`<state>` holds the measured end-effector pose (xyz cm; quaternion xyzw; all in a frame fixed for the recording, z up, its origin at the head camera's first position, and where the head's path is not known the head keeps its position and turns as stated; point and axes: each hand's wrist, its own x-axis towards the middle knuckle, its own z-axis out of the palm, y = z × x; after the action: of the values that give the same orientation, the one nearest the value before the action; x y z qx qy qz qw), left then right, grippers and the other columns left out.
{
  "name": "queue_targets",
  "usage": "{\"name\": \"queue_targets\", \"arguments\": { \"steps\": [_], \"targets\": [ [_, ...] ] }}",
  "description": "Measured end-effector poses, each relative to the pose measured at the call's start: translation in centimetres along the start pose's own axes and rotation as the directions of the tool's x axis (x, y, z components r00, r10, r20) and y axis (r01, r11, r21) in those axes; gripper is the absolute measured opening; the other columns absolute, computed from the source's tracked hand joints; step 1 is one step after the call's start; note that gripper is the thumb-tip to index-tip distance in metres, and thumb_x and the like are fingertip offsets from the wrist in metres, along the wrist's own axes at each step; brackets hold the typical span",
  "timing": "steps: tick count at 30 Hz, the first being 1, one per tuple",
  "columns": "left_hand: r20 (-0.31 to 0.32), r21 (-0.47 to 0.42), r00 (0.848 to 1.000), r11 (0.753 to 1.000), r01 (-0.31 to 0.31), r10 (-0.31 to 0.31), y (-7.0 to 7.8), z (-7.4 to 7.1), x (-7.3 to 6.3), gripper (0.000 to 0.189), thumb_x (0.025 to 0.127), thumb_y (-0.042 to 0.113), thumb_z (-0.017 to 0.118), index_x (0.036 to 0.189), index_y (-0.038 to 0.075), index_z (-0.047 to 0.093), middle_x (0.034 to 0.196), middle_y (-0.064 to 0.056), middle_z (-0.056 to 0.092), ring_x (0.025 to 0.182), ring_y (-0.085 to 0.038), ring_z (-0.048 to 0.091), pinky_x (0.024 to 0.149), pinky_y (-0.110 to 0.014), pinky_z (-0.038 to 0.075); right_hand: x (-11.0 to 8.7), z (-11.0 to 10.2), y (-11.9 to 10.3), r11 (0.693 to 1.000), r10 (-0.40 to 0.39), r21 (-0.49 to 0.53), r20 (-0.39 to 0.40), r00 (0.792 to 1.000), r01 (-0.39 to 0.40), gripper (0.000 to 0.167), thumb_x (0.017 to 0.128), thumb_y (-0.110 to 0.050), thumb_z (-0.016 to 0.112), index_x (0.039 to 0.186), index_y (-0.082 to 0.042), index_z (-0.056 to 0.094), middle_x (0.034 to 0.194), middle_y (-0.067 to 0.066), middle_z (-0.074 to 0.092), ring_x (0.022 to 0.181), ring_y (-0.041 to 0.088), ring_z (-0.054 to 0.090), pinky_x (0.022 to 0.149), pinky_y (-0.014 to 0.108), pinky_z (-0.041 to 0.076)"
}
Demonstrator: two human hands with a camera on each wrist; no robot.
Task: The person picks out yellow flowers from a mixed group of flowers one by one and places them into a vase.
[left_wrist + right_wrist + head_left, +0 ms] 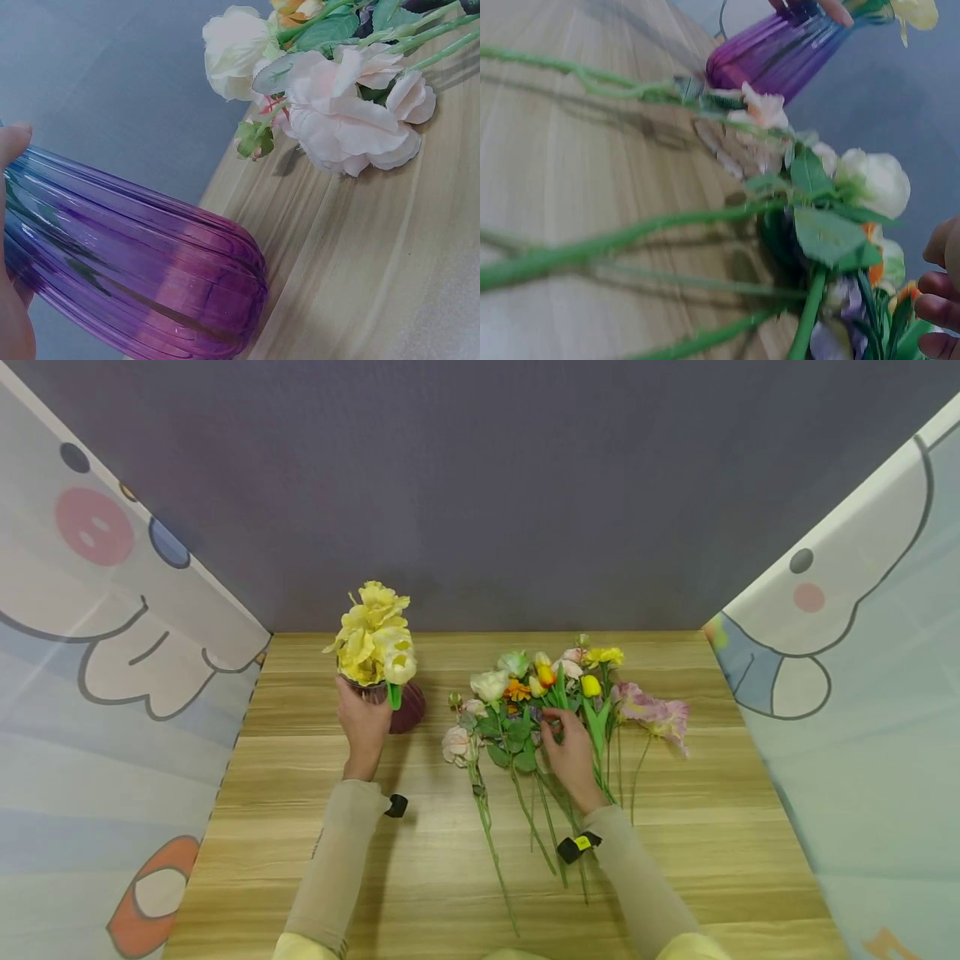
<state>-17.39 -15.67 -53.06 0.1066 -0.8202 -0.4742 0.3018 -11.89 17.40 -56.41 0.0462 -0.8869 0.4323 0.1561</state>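
Head view: looks down on wood-grain tabletop (285, 810), grey wall (480, 493) behind, cartoon panels (862, 635) on both sides.
Left hand (363, 718): grips upper part of ribbed vase (408, 708), fingers curled round it, opened only to its width.
Vase position: left part of tabletop, toward grey wall. Looks upright; cannot tell if base bears on tabletop.
Vase colour: see-through, pink at base, purple midway, blue up by left hand.
Vase contents: ruffled yellow flowers (367, 635) above rim, with pale tulip (400, 662) at their right side; stem visible inside from left wrist.
Right hand (572, 758): over loose flowers, fingers (939, 309) part-bent and loose, apparently holding nothing. Cannot tell about contact with leaves.
Loose flowers: lying bunched right of vase, heads mostly toward grey wall, green stems (491, 852) toward person.
Bunch, left to right: pale pink bloom (456, 745), cream bloom (489, 685), orange bloom (517, 690), yellow tulip (591, 686), mauve bloom (663, 717).
Wrists: black device (397, 806) on left, another (577, 846) on right.
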Motion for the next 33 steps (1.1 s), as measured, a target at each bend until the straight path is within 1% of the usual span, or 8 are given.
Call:
{"name": "queue_targets", "arguments": {
  "steps": [5, 11, 17, 19, 21, 24, 28, 33],
  "targets": [
    [-0.001, -0.004, 1.0, 1.0, -0.002, 0.002, 0.1, 0.0, 0.0, 0.069, 0.081, 0.031, 0.086, 0.126, -0.006, 0.049, 0.117, -0.029, 0.064, 0.111, -0.048, 0.063, 0.093, -0.063, 0.049, -0.4, -0.9, 1.4, 0.998, 0.042, -0.038, 0.011, 0.999, -0.042, 0.023, 0.1, -0.004, 0.065, 0.122, 0.004, 0.066, 0.108, 0.018, 0.065, 0.084, 0.027, 0.06, 0.066, 0.038, 0.049],
    [0.01, -0.011, 1.0, 1.0, 0.003, -0.003, 0.2, -0.1, 0.0, 0.07, 0.082, 0.03, 0.086, 0.128, -0.006, 0.048, 0.12, -0.028, 0.064, 0.114, -0.046, 0.062, 0.096, -0.062, 0.048, -0.9, -1.5, 2.9, 0.996, 0.016, -0.091, -0.059, 0.998, -0.021, 0.024, 0.096, 0.001, 0.068, 0.119, 0.006, 0.066, 0.106, 0.021, 0.065, 0.082, 0.03, 0.06, 0.067, 0.043, 0.048],
    [0.028, -0.091, 0.998, 0.994, -0.059, 0.061, -0.2, -0.2, 0.1, 0.069, 0.08, 0.021, 0.089, 0.128, -0.008, 0.048, 0.119, -0.029, 0.065, 0.114, -0.045, 0.064, 0.097, -0.06, 0.05, -1.1, -2.2, 3.9, 0.987, 0.062, -0.143, -0.048, 0.997, -0.068, 0.028, 0.095, -0.001, 0.071, 0.122, 0.006, 0.065, 0.107, 0.022, 0.063, 0.084, 0.032, 0.06, 0.07, 0.045, 0.05],
    [0.073, -0.197, 0.993, 0.977, -0.076, 0.092, -0.4, -0.4, 0.1, 0.071, 0.081, 0.016, 0.089, 0.135, -0.004, 0.047, 0.127, -0.027, 0.063, 0.121, -0.041, 0.062, 0.102, -0.056, 0.049, -1.1, -2.3, 4.1, 0.986, 0.073, -0.151, -0.03, 0.997, -0.077, 0.031, 0.095, -0.001, 0.071, 0.123, 0.007, 0.064, 0.109, 0.023, 0.063, 0.084, 0.033, 0.059, 0.07, 0.045, 0.049],
    [0.132, -0.306, 0.986, 0.95, -0.06, 0.105, -0.8, -0.5, 0.3, 0.075, 0.083, 0.011, 0.087, 0.144, 0.003, 0.044, 0.137, -0.02, 0.061, 0.129, -0.034, 0.058, 0.109, -0.048, 0.047, -1.1, -2.4, 4.3, 0.982, 0.085, -0.169, -0.005, 0.996, -0.085, 0.033, 0.095, -0.001, 0.071, 0.125, 0.008, 0.063, 0.11, 0.024, 0.063, 0.084, 0.033, 0.06, 0.069, 0.046, 0.05],
    [0.23, -0.44, 0.969, 0.897, 0.025, 0.086, -1.2, -0.8, 0.5, 0.079, 0.085, 0.005, 0.084, 0.151, 0.015, 0.041, 0.146, -0.01, 0.056, 0.137, -0.023, 0.051, 0.115, -0.037, 0.042, -0.9, -2.6, 4.3, 0.974, 0.106, -0.205, 0.035, 0.994, -0.097, 0.033, 0.096, -0.003, 0.071, 0.127, 0.009, 0.063, 0.111, 0.025, 0.066, 0.088, 0.035, 0.063, 0.072, 0.048, 0.053],
    [0.317, -0.475, 0.948, 0.869, 0.135, 0.026, -1.5, -1.2, 0.7, 0.073, 0.087, 0.004, 0.082, 0.15, 0.018, 0.048, 0.145, -0.004, 0.057, 0.136, -0.016, 0.051, 0.114, -0.031, 0.04, -0.5, -2.7, 4.1, 0.958, 0.137, -0.266, 0.086, 0.987, -0.11, 0.033, 0.098, -0.005, 0.069, 0.127, 0.01, 0.064, 0.113, 0.027, 0.067, 0.1, 0.04, 0.066, 0.082, 0.053, 0.056],
    [0.368, -0.501, 0.929, 0.849, 0.168, 0.034, -0.3, -2.0, 1.0, 0.071, 0.087, -0.001, 0.08, 0.149, 0.014, 0.048, 0.144, -0.006, 0.056, 0.136, -0.018, 0.05, 0.114, -0.03, 0.04, -0.4, -2.9, 3.7, 0.941, 0.173, -0.31, 0.107, 0.979, -0.133, 0.032, 0.099, -0.006, 0.067, 0.126, 0.011, 0.065, 0.12, 0.03, 0.066, 0.108, 0.046, 0.065, 0.091, 0.057, 0.055]
  ]
}}
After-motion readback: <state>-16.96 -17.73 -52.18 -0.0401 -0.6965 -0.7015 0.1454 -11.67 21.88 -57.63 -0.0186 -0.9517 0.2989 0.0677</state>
